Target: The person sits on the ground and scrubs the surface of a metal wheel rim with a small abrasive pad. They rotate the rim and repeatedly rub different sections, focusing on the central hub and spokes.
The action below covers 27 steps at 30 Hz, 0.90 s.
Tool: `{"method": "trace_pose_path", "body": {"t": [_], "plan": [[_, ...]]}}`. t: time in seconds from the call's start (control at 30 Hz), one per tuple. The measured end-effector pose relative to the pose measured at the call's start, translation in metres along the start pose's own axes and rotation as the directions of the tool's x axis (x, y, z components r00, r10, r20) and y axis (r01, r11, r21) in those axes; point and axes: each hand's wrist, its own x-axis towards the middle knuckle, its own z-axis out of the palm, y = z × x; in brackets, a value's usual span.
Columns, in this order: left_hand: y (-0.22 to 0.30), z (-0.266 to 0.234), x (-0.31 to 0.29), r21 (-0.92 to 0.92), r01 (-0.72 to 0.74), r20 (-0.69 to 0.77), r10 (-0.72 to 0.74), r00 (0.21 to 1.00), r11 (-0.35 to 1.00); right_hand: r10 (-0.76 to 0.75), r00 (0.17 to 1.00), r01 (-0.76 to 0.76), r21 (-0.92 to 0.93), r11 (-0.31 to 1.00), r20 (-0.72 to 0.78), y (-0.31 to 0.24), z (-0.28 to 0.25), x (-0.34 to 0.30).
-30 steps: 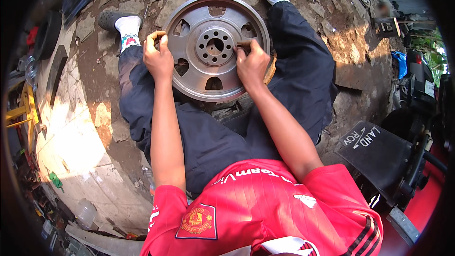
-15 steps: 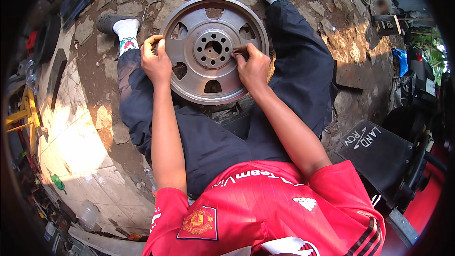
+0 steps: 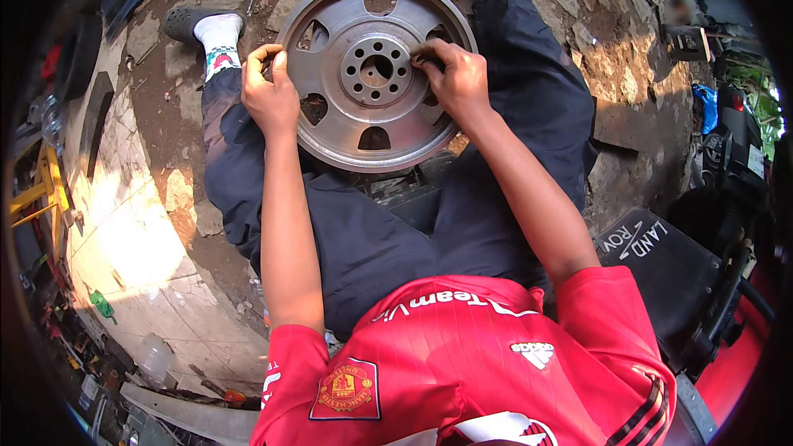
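Observation:
A grey metal flywheel (image 3: 334, 107) stands tilted between my legs, with several cutouts around it and a ring of bolt holes about its centre bore. My left hand (image 3: 271, 99) is closed at its left edge, thumb and curled fingers against the rim. On the other side, my right hand (image 3: 456, 78) is pinched by the right side of the hub, fingertips near the bolt holes. Something small and dark may be between those fingertips, but I cannot make it out.
Uneven stone and earth ground (image 3: 186, 186) lies around my feet. To the left are pale sunlit tiles (image 3: 157, 239), a yellow metal frame (image 3: 51, 186) and a clear plastic bottle (image 3: 155, 359). A dark lettered panel (image 3: 661, 268) is at the right, near a motorcycle (image 3: 739, 144).
My right hand has moved up and slightly right along the hub. The flywheel sits a little higher in the picture. My left hand stays at the rim.

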Motion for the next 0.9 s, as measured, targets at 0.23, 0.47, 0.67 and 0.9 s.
{"method": "trace_pose_path", "body": {"t": [0.23,0.47,0.67,0.9], "plan": [[0.001,-0.002,0.002,-0.008,0.036,0.012,-0.036,0.999,0.999,-0.09,0.996,0.091,0.031,0.995,-0.017,0.012,0.005,0.01],[-0.004,0.0,0.001,0.038,0.016,0.008,-0.017,1.0,0.999,-0.12,0.991,0.122,-0.022,0.992,0.063,0.013,-0.004,-0.014],[0.0,-0.003,-0.002,0.028,0.06,0.008,-0.06,0.998,0.998,-0.106,0.993,0.106,0.006,0.994,-0.044,0.003,-0.001,-0.024],[-0.002,0.0,0.001,0.018,0.016,0.002,-0.016,1.0,1.0,-0.065,0.995,0.06,-0.065,0.996,-0.081,0.0,0.009,-0.009]]}}
